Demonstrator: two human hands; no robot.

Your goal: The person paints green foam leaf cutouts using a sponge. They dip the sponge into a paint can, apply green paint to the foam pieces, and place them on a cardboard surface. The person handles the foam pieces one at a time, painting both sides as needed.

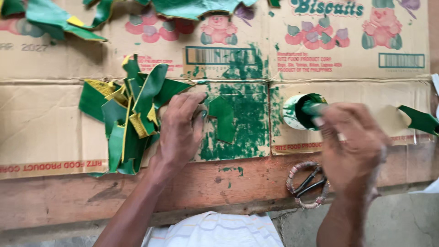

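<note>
1. Pressing down on a green L-shaped piece (225, 118), the left hand (180, 130) has its fingers flat; the piece lies on paint-smeared cardboard (55, 123).
2. The right hand (354, 146) is closed around a brush handle, its tip dipped in a small green paint can (299, 111).
3. A pile of green and yellow pieces (130, 114) sits just left, looking done.
4. This piece looks like the one in hand now.
5. Scissors (308, 183) lie on the wooden board (68, 196).
</note>
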